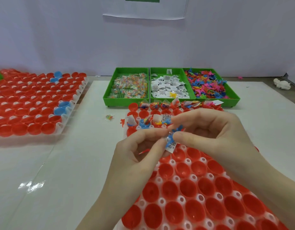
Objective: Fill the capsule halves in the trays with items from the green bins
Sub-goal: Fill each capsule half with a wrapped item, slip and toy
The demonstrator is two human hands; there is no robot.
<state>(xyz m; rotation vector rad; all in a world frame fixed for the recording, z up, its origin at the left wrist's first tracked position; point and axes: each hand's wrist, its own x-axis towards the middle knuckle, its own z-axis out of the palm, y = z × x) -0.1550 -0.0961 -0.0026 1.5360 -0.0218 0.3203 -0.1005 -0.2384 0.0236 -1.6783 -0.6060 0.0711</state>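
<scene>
A white tray (181, 199) of red capsule halves (188, 188) lies in front of me. Its far rows hold filled halves (165, 106); the near ones are hollow. Above the tray's middle, my left hand (136, 156) and my right hand (215, 138) meet, both pinching a small bundle: a blue toy figure (176, 130) with a folded white leaflet (171, 146). A red piece shows in my left palm. Three green bins stand beyond: clear packets (129, 87), white leaflets (168, 87), coloured figures (208, 85).
A second tray (67, 113) of red halves with a few blue ones sits at the left. A loose packet (109, 117) and an orange figure (122, 122) lie on the white mat beside the near tray. A white object (282, 84) rests at far right.
</scene>
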